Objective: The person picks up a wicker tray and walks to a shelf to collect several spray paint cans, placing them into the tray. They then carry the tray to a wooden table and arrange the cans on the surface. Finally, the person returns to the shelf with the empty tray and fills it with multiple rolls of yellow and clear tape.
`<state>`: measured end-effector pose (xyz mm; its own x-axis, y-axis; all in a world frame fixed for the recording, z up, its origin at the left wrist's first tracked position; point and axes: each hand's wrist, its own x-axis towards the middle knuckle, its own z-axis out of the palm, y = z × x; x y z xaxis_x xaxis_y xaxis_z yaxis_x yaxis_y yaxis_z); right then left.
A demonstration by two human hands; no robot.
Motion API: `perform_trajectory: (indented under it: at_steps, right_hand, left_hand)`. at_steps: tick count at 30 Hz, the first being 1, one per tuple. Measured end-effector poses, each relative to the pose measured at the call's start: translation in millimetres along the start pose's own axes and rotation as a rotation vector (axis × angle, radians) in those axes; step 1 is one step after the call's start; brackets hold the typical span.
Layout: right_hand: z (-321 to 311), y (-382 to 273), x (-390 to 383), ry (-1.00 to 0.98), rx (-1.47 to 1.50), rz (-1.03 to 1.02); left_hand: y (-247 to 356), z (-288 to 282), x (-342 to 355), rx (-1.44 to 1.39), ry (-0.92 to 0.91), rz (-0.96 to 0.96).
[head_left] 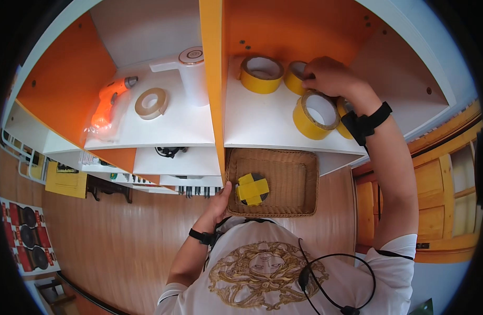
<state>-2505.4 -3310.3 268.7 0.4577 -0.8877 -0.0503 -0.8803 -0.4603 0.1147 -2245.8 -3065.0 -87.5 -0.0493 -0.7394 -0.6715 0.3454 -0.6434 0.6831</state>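
Observation:
In the shelf's right compartment, my right hand [328,77] has its fingers closed at the rim of a small yellow tape roll [293,84]. A yellow roll of tape [270,85] stands to its left, and another yellow tape roll [305,125] sits in front. One more yellow roll [346,108] is partly hidden behind my right wrist. Lower down, my left hand [219,201] grips the left side of a brown wicker basket [313,184]. Inside the basket lies a dark round object with a yellow cross-shaped piece [253,189] over it.
An upright orange divider [214,79] separates the compartments. The left one holds an orange glue gun [106,107], a beige tape roll [151,103] and a white spouted appliance [193,79]. A black cable [338,257] hangs across my shirt. Wooden cabinet doors [427,210] stand at the right.

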Motion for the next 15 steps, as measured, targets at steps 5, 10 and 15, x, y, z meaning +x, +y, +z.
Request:
perform_trajectory:
  at_steps: [5, 10, 15]
  right_hand:
    - [-6, -31, 1, 0.302, 0.019, -0.116]
    - [15, -83, 12, 0.151, -0.026, -0.265]
    - [24, -89, 16, 0.168, -0.072, -0.252]
  left_hand:
    - [-16, -10, 18, 0.029, -0.022, -0.018]
    - [-8, -9, 11, 0.019, -0.033, -0.033]
    - [2, -5, 0, 0.029, -0.101, -0.035]
